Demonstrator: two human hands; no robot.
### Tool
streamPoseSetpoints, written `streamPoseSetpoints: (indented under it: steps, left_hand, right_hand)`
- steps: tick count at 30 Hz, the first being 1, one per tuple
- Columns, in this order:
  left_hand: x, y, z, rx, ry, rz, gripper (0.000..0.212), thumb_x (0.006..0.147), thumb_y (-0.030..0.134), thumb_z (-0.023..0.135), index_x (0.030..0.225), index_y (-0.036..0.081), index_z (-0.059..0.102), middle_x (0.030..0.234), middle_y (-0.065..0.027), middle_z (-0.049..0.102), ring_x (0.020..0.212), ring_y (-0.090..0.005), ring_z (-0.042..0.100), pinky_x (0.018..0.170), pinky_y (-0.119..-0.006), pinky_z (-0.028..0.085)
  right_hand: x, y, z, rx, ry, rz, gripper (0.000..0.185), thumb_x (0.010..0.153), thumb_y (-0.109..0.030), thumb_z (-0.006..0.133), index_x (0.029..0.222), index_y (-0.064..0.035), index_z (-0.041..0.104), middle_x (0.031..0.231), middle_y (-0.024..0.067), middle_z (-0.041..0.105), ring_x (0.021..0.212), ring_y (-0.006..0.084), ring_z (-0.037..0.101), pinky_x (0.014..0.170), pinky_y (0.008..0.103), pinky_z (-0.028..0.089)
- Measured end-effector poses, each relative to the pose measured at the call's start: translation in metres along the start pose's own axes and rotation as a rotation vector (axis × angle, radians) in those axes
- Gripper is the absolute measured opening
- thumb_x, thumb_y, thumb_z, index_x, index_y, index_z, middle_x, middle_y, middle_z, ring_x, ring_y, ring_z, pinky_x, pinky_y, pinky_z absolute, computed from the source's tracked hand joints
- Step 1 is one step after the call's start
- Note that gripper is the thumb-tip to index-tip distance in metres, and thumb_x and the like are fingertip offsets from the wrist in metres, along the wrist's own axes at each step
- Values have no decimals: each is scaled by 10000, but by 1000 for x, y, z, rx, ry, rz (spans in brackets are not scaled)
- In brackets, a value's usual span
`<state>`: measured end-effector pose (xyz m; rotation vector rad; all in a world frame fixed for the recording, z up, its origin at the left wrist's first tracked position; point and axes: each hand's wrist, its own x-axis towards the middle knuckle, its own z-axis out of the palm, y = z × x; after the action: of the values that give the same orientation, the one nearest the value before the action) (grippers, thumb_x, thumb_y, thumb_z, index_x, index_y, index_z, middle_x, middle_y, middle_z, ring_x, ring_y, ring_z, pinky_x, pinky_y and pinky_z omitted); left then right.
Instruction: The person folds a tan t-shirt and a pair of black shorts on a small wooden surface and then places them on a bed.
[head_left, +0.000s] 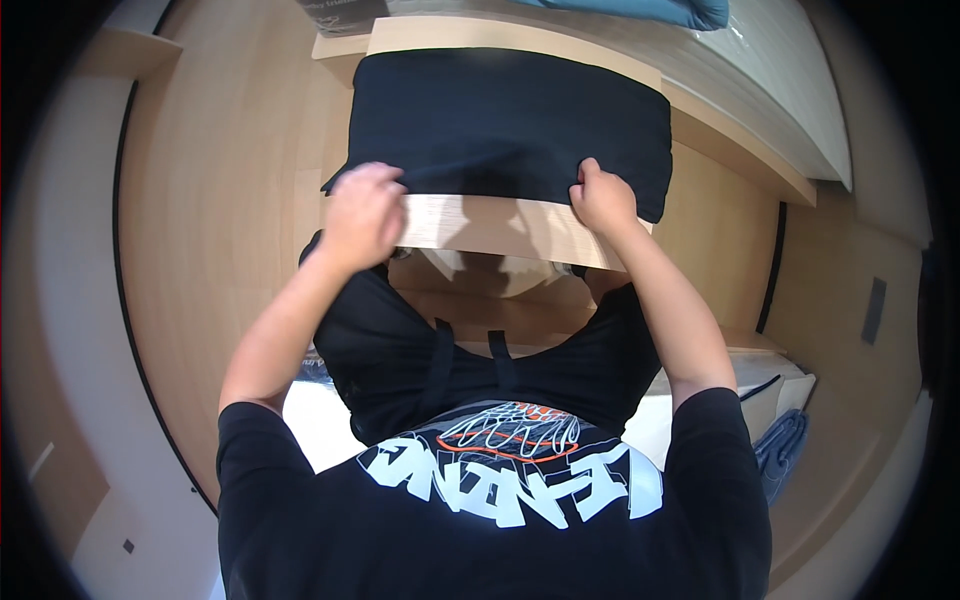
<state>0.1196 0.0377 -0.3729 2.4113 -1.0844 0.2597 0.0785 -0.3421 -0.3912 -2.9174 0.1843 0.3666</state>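
A folded black cloth (495, 112) lies spread over a light wooden board or small table (480, 229) in front of my knees. Its near edge runs across the board between my two hands. My left hand (369, 210), somewhat blurred, is at the cloth's near left corner with its fingers curled; whether it grips the fabric is unclear. At the near right part of the cloth, my right hand (602, 193) pinches the edge between thumb and fingers.
Beyond the board stands a bed with a plastic-covered mattress (780, 90) and blue folded fabric (637, 9) on it. A dark printed package (345, 16) is at the far left. Behind me at right hangs a blue-grey cloth (781, 450) on a pale surface.
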Motion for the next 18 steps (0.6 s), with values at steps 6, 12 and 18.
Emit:
streamPoseSetpoints:
  steps: [6, 12, 18]
  left_hand:
    - [22, 38, 45, 106, -314, 47, 645, 921, 374, 593, 1428, -2, 464, 1562, -177, 352, 1470, -364, 282, 1195, -495, 218]
    - [20, 32, 59, 236, -386, -60, 740, 973, 478, 500, 1509, -6, 341, 1609, -164, 267, 1506, -333, 204, 1218, -481, 154]
    - [18, 29, 57, 211, -370, -80, 740, 968, 486, 501, 1507, 2, 352, 1599, -164, 291, 1503, -323, 220, 1216, -480, 158]
  right_hand:
    - [-4, 1, 0, 83, 43, 49, 183, 818, -172, 553, 948, -56, 609, 816, 189, 701, 809, 383, 679, 746, 499, 537]
    - [-7, -39, -30, -15, 165, 207, 335, 851, -275, 646, 1053, -9, 625, 1073, 208, 678, 1014, 388, 640, 863, 484, 512]
    - [-27, -102, 18, 47, 303, -497, 604, 895, -387, 644, 1384, -52, 527, 1518, 166, 414, 1426, 348, 353, 1174, 482, 269]
